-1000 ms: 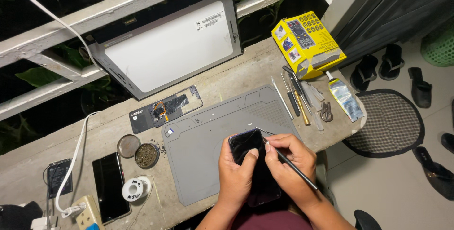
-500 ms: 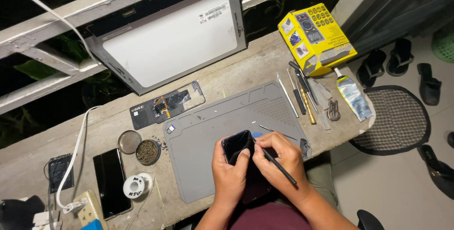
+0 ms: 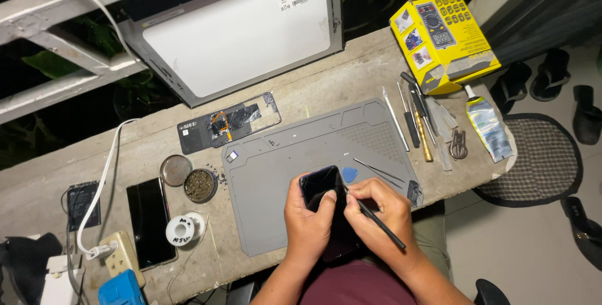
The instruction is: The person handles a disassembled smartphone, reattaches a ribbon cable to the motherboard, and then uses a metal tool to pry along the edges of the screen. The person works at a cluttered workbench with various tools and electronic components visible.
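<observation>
Phone [image 3: 320,187], dark, held at 6 o'clock over the near edge of the grey mat [image 3: 295,154]. Left hand [image 3: 308,230] grips it from below, fingers clamped round its body, thumb on the glass. Right hand [image 3: 382,214] fingers pinched on a thin black tool [image 3: 376,222] (tip at the phone's right edge). Blue pick [image 3: 349,175] just beside it at 1 o'clock. Tweezers [image 3: 379,171] further right. Opened frame [image 3: 227,122] at 11 o'clock on the surface [image 3: 351,66]. Yellow box [image 3: 443,38] at 2 o'clock.
</observation>
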